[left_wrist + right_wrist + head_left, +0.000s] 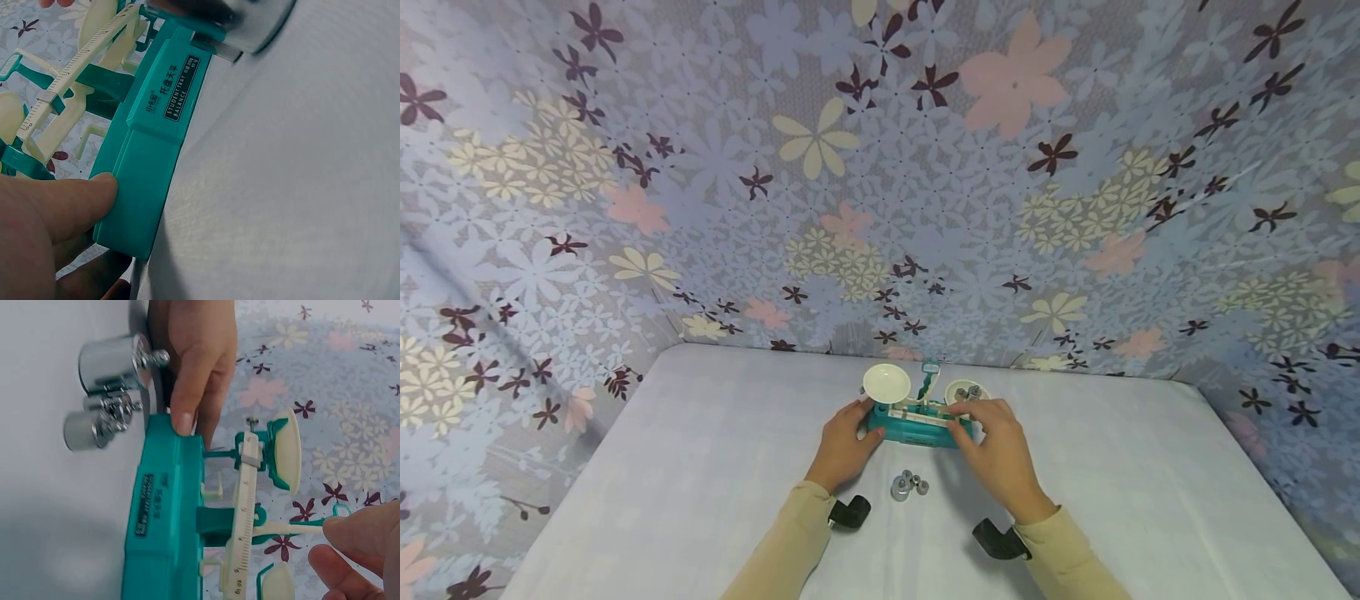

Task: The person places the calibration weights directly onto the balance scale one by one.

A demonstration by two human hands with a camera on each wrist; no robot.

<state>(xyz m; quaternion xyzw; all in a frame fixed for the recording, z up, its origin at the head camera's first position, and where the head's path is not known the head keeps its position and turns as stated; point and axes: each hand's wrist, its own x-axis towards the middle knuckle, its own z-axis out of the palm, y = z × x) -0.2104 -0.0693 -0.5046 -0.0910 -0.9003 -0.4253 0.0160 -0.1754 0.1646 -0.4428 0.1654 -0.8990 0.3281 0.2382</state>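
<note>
A green tray balance [917,429] stands on the table, its cream left pan [887,383] bare and its right pan [953,391] bearing several metal weights [974,392]. My left hand [842,450] grips the left end of the base, the thumb [103,194] on top of it. The white graduated beam [245,506] carries a small rider [251,459] toward its left part. By the right end of the beam is my right hand [1000,446], thumb and forefinger apart with nothing showing between them. In the right wrist view its fingertips overlap the pointer's upper end.
In front of the balance several metal weights [901,488] stand close together on the table, one larger than the others. A pale cloth covers the table [700,467]. Flower-patterned fabric [880,208] rises behind the balance and at both sides.
</note>
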